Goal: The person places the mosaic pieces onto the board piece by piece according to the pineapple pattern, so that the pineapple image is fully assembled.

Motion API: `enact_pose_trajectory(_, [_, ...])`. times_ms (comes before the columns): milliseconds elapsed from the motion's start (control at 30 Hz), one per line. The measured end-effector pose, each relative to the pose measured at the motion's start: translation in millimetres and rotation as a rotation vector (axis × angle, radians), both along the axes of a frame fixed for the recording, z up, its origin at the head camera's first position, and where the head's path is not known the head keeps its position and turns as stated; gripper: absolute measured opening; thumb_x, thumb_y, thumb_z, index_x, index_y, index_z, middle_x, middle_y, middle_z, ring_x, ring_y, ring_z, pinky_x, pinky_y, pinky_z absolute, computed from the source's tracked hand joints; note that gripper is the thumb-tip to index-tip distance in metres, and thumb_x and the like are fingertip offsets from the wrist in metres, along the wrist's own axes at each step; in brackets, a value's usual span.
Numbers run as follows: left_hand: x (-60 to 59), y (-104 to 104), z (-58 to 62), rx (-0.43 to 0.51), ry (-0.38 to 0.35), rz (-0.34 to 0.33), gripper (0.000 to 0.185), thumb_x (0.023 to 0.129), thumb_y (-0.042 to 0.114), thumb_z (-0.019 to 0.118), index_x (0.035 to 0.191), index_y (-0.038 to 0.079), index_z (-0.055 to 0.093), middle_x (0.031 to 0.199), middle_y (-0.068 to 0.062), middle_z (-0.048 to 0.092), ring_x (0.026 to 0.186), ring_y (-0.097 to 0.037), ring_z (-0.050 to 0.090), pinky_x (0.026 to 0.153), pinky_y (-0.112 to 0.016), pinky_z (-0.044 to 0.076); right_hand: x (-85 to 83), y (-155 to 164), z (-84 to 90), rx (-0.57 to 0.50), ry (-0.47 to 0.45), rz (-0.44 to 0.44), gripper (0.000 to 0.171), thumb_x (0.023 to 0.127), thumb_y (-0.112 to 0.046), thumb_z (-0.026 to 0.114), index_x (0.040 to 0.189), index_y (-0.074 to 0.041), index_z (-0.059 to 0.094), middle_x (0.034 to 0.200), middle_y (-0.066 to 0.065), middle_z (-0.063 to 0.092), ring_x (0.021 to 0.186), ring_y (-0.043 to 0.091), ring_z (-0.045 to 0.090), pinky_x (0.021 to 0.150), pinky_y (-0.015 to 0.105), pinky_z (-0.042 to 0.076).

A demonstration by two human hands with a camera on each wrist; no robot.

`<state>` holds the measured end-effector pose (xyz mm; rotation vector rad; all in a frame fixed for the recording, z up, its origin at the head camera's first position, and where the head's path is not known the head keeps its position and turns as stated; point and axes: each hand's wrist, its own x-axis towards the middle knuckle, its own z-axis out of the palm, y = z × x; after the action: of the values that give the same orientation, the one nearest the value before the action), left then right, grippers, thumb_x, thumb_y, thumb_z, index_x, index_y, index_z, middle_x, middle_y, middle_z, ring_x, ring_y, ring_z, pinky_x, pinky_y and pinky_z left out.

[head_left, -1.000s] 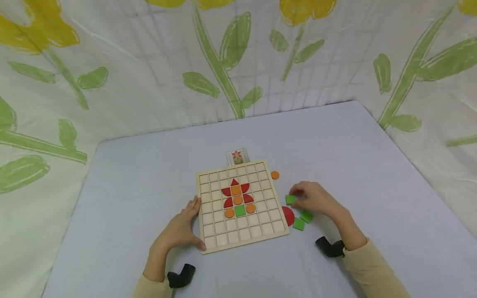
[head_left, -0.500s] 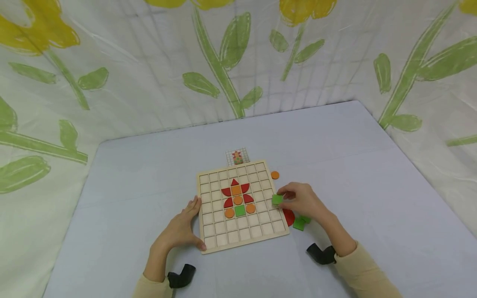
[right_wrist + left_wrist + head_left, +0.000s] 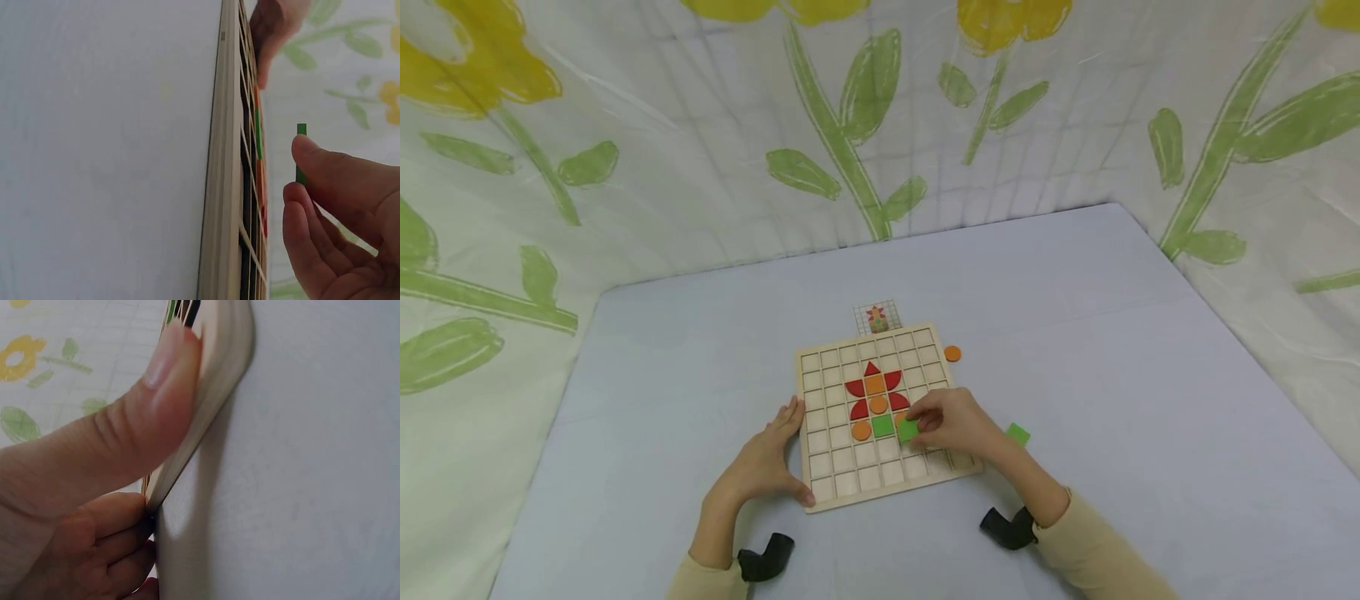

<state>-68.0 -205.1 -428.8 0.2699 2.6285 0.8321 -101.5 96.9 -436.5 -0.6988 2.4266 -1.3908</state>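
A wooden grid board (image 3: 842, 460) lies on the table, with a figure of red, orange and green pieces in its middle squares. My left hand (image 3: 758, 458) rests against its left side, the thumb by the near corner and the fingers farther up the edge. Between thumb and fingertips my right hand (image 3: 962, 423) pinches a green square tile (image 3: 907, 431), which the right wrist view shows edge-on and raised above the board. Below it in the head view, an orange disc is partly covered. A green square (image 3: 882, 426) sits in the row beside an orange disc (image 3: 861, 430).
A small printed pattern card (image 3: 877, 317) lies at the board's far edge. One loose orange disc (image 3: 952, 353) is off its right side, and another green tile (image 3: 1018, 433) lies beyond the right forearm. White cloth (image 3: 655, 400) covers the table.
My right hand has carried the green tile leftward from beside the board to over its middle. It now hides the red piece by the right edge. The left hand has stayed put.
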Motion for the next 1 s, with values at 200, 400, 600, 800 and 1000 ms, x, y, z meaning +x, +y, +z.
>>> enact_pose_trajectory(200, [0.1, 0, -1.3, -0.002, -0.007, 0.004, 0.132, 0.044, 0.025, 0.098, 0.149, -0.008, 0.024, 0.157, -0.022, 0.018, 0.143, -0.043, 0.018, 0.111, -0.061, 0.022, 6.7, -22, -2.9, 0.008, 0.005, 0.041, 0.023, 0.072, -0.004, 0.084, 0.093, -0.001, 0.073, 0.083, -0.002, 0.066, 0.072, 0.006, 0.059, 0.065, 0.02, 0.053])
enact_pose_trajectory(400, [-0.4, -1, -1.3, -0.001, -0.004, 0.002, 0.132, 0.044, 0.025, 0.097, 0.149, -0.008, 0.023, 0.157, -0.021, 0.018, 0.143, -0.043, 0.018, 0.111, -0.062, 0.022, 10.4, -41, -0.6, 0.064, 0.003, 0.06, 0.023, 0.073, -0.003, 0.084, 0.093, -0.002, 0.074, 0.08, -0.003, 0.064, 0.072, 0.009, 0.058, 0.064, 0.02, 0.051])
enact_pose_trajectory(600, [-2.5, -2, -3.2, 0.003, -0.002, -0.001, 0.132, 0.046, 0.025, 0.097, 0.149, -0.007, 0.023, 0.157, -0.021, 0.017, 0.143, -0.043, 0.017, 0.111, -0.062, 0.022, 12.2, -52, -0.9, 0.14, 0.025, 0.034, 0.025, 0.072, -0.006, 0.085, 0.095, -0.004, 0.075, 0.075, -0.006, 0.063, 0.069, 0.007, 0.054, 0.061, 0.02, 0.048])
enact_pose_trajectory(800, [-3.1, -1, -2.3, 0.003, -0.008, 0.003, 0.132, 0.045, 0.024, 0.098, 0.149, -0.007, 0.023, 0.158, -0.021, 0.017, 0.143, -0.043, 0.017, 0.111, -0.062, 0.022, 13.1, -58, 0.7, 0.239, 0.061, 0.014, 0.027, 0.07, -0.011, 0.086, 0.095, -0.007, 0.077, 0.076, -0.007, 0.065, 0.067, 0.005, 0.052, 0.06, 0.02, 0.045])
enact_pose_trajectory(1000, [-1.7, -1, -2.2, 0.006, -0.002, 0.006, 0.132, 0.044, 0.024, 0.098, 0.149, -0.008, 0.024, 0.157, -0.022, 0.018, 0.143, -0.044, 0.018, 0.111, -0.061, 0.023, 14.8, -65, 0.9, 0.268, 0.069, 0.013, 0.026, 0.069, -0.012, 0.087, 0.093, -0.008, 0.077, 0.078, -0.007, 0.066, 0.067, 0.005, 0.052, 0.059, 0.019, 0.044])
